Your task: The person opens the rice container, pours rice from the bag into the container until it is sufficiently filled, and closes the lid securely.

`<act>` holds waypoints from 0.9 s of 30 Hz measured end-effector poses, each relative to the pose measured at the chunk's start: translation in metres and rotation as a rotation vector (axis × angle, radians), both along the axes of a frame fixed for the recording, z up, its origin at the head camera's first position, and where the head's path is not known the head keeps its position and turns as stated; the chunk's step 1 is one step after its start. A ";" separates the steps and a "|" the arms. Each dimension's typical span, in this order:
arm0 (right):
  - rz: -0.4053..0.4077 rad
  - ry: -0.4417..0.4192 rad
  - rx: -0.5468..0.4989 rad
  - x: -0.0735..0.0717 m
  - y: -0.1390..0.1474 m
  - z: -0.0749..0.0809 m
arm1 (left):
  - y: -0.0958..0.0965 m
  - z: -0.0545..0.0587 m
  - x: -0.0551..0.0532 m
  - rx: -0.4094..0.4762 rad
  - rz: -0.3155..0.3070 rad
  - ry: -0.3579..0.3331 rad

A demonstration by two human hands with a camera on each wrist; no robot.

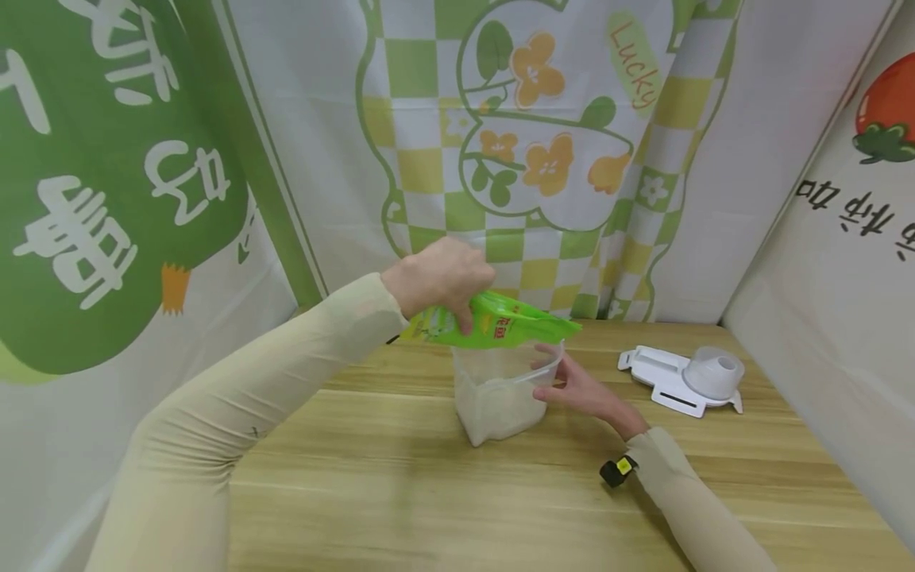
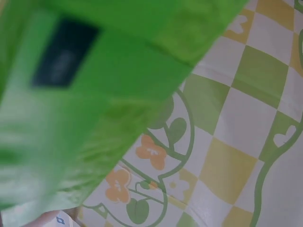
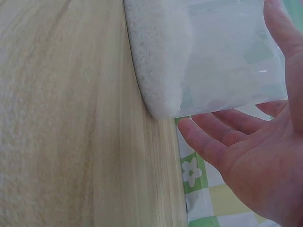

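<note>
green bag (image 1: 511, 324), mouth unclear, tilts over the tub (image 1: 470, 393), likely so contents drop inside; left hand (image 1: 445, 278) grips it; right hand (image 1: 581, 389) clasps the tub steady.

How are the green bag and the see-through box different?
The bag is bright green with printing; the box is see-through, showing white grains. The left hand holds the bag up in the air, while the box rests on the table. Both are held: the right hand has the box.

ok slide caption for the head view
Left hand holds a green bag over a translucent container the right hand grips.
</note>
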State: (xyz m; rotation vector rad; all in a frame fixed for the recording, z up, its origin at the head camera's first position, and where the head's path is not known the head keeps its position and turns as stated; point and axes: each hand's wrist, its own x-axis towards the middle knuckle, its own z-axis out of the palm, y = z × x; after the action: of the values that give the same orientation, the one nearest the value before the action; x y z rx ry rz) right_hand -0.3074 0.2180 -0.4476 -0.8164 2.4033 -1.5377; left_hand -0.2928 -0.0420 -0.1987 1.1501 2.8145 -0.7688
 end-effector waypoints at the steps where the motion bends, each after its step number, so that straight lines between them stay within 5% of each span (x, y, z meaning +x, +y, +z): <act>1: 0.001 0.000 -0.001 0.000 0.000 0.000 | 0.000 0.000 0.000 -0.001 -0.005 0.007; 27: 0.010 0.001 -0.001 0.001 -0.001 0.001 | 0.002 0.001 0.003 -0.003 -0.009 0.008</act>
State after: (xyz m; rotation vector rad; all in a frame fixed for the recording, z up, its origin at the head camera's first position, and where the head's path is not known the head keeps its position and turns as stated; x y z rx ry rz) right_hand -0.3066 0.2168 -0.4468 -0.8285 2.3955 -1.5348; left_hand -0.2896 -0.0402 -0.1981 1.1634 2.8148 -0.7797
